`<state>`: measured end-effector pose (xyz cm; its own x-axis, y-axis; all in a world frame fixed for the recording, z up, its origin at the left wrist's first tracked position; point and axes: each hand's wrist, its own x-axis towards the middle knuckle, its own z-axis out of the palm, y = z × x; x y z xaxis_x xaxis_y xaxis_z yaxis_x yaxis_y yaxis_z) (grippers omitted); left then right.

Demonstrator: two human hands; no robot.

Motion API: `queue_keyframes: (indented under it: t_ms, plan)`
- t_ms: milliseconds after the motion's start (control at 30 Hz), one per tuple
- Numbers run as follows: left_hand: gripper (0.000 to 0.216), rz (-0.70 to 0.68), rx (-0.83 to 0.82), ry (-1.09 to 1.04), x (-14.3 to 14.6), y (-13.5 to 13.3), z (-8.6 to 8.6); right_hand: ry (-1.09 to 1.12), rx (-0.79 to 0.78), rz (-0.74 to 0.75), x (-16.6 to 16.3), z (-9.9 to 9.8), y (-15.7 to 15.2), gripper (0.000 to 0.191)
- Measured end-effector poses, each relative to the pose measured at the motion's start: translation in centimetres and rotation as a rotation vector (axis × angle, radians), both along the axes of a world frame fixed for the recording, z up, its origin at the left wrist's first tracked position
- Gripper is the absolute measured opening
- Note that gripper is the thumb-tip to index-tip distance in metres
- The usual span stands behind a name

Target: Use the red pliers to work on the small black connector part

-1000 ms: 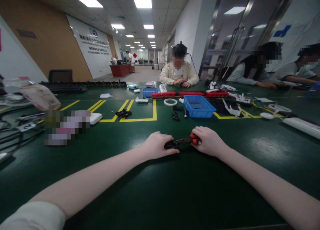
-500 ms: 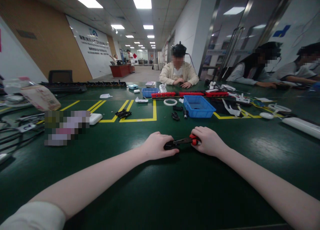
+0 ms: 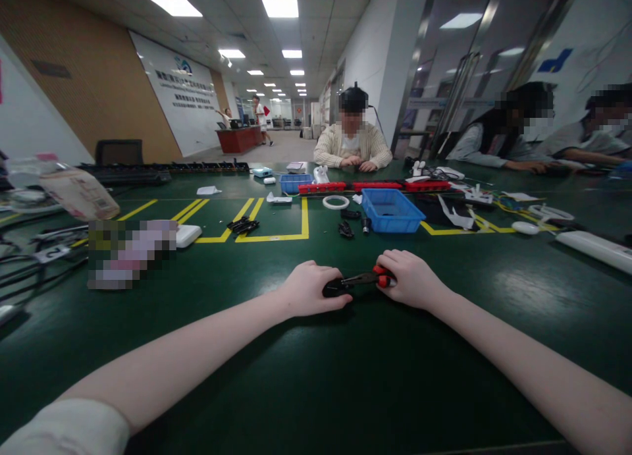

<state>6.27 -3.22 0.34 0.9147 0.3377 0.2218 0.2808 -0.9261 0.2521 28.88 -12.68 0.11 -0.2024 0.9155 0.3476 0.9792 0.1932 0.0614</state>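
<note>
Close over the green tabletop [image 3: 296, 389], my left hand [image 3: 311, 289] is closed around a small black part [image 3: 336, 287], its thumb underneath and fingers on top. My right hand [image 3: 409, 278] grips the red-and-black handles of needle-nose pliers [image 3: 364, 279]. The pliers' jaws point left and meet the black part at my left hand. Whether the tips pinch it or only touch it, I cannot tell. My fingers hide most of the handles and much of the black part.
Beyond my hands stand a blue bin [image 3: 392, 211], a white ring [image 3: 336, 203], small black pieces [image 3: 345, 229] and black parts [image 3: 243, 226]. A bottle [image 3: 79, 188] and cables [image 3: 34, 264] lie left. A white bar [image 3: 597, 251] lies right. A co-worker [image 3: 351, 142] sits opposite.
My hands, the pliers and the black part hold almost the same place. In the far background, a standing person has shifted slightly to the right.
</note>
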Motion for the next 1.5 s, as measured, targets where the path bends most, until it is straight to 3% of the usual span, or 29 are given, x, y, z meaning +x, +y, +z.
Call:
queue_keyframes:
  t_ms: [333, 967, 1500]
  plan:
    - [0.033, -0.035, 0.003, -0.024, -0.08, 0.1, -0.09, -0.016, 0.007, 0.004, -0.12, 0.21, -0.13, 0.013]
    - [0.041, 0.045, 0.046, -0.01, 0.1, 0.13, -0.32, -0.039, 0.064, -0.003, 0.22, -0.04, -0.01, 0.014]
    - [0.04, 0.031, 0.022, -0.012, 0.05, 0.08, -0.14, -0.026, 0.059, 0.001, 0.19, -0.03, 0.02, 0.013]
